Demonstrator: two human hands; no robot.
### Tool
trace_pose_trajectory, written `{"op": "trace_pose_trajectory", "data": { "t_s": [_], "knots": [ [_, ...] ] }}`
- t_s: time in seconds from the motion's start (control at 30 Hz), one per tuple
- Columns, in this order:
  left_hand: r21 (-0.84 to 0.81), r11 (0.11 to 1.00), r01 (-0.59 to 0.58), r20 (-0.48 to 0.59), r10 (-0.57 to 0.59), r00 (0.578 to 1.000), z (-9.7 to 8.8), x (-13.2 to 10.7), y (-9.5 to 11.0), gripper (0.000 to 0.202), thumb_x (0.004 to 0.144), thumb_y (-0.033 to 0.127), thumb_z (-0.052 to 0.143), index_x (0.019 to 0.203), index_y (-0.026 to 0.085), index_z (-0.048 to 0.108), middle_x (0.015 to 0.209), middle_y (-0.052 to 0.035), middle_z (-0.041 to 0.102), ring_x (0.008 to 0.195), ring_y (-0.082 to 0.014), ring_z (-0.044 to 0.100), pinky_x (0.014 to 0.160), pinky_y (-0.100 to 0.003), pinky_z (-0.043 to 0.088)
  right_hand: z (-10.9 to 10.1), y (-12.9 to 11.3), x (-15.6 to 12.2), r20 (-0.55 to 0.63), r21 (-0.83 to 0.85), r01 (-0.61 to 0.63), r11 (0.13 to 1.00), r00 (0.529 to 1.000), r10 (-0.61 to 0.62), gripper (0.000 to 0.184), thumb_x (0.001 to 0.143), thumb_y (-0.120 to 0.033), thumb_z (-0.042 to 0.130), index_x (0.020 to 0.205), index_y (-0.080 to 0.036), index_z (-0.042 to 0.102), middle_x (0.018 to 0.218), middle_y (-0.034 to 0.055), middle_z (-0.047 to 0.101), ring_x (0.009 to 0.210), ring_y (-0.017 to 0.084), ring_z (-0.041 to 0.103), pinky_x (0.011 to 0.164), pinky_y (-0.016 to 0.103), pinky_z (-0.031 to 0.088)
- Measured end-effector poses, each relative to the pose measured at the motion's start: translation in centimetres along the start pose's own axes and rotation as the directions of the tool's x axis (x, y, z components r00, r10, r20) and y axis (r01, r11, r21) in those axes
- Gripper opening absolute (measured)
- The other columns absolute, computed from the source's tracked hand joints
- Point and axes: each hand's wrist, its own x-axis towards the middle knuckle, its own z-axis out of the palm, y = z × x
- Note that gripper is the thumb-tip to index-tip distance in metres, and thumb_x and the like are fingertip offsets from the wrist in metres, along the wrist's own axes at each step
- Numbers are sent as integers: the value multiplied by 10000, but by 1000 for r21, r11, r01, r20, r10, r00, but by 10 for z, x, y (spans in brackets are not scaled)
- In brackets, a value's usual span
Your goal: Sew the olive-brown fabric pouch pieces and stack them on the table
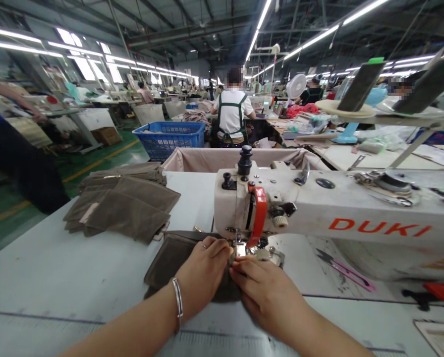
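Observation:
A dark brown fabric piece point(177, 258) lies on the white table under the head of the sewing machine point(281, 198). My left hand point(205, 267) rests on this fabric, its fingers bent and pinching the edge close to the presser foot point(240, 248). On the near side of the needle area, my right hand point(264, 287) grips the same edge with curled fingers. Both sets of fingertips almost meet just in front of the foot. The needle itself cannot be made out. A metal bangle circles my left wrist.
A pile of brown fabric pieces point(125, 203) lies at the left of the table. Pink-handled thread snips point(346, 270) lie under the machine arm. Behind the machine stand a cloth-lined bin point(199, 159) and a blue basket point(170, 136). A person walks by at the left.

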Motion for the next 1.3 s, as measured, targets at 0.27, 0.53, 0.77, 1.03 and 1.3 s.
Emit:
{"op": "trace_pose_trajectory", "data": {
  "t_s": [0.27, 0.53, 0.77, 1.03, 1.3],
  "knots": [
    [-29, 999, 22, -25, -22, 999, 0, 0, -1, 285, 928, 85, 395, 1145, 169, 561, 1172, -95, 587, 1159, -240, 477, 1021, -439, 376, -2, 0, 0, 34, 10, -24, 1000, 999, 23, 299, 871, -92, 449, 1106, -109, 634, 1050, 129, 653, 1061, 243, 575, 883, 393, 515],
    [-72, 996, 57, -9, -58, 998, -3, 1, 2, 227, 922, 76, 434, 1072, 162, 580, 1152, -84, 596, 1110, -242, 502, 1009, -438, 403, -1, -4, 1, 71, 46, -41, 998, 997, 38, 276, 853, -115, 465, 1062, -128, 643, 1044, 117, 660, 1070, 243, 573, 924, 398, 489],
    [-125, 992, 25, -17, -28, 999, -8, -17, -3, 569, 834, 359, 675, 1321, 141, 475, 1369, -132, 500, 1295, -307, 406, 1076, -516, 393, -54, -2, -7, 308, 55, -204, 977, 935, 178, 678, 624, -14, 482, 1258, -240, 560, 1311, 28, 563, 1255, 211, 464, 1122, 449, 297],
    [-145, 977, -157, -190, 128, 973, -2, -34, 4, 319, 900, 70, 436, 1181, 136, 574, 1215, -91, 650, 1189, -193, 565, 1074, -380, 448, -26, 32, -8, -4, -122, -392, 912, 919, 395, 182, 775, -148, 706, 901, -184, 580, 952, 75, 596, 910, 257, 566, 783, 409, 509],
    [-298, 955, 7, -212, -74, 974, 6, -36, 4, 281, 924, 127, 445, 1164, 200, 574, 1183, -60, 658, 1141, -190, 592, 1022, -364, 494, -23, 13, -15, 40, 18, -191, 981, 981, 190, 111, 872, -160, 573, 979, -189, 585, 984, 58, 599, 918, 207, 542, 806, 346, 471]
  ]
}}
